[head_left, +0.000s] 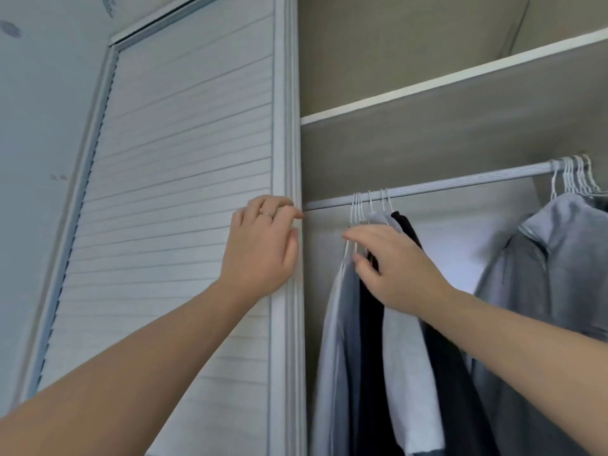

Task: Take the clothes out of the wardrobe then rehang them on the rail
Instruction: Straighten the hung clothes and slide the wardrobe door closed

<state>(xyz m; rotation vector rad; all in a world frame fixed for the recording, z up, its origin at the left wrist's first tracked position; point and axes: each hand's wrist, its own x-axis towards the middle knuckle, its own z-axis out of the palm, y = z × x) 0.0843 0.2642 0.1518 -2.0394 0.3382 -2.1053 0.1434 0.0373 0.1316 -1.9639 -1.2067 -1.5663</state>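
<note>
Beneath the rail, hangers are touched, just left of the straight fingers of the right hand, the door edge gripped by the left hand.

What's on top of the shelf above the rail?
Nothing shows above the shelf edge except back wall; its top surface is hidden from this low angle.

Soft, cool, even light; edges bowed, right hand perhaps slightly blurred.
</note>
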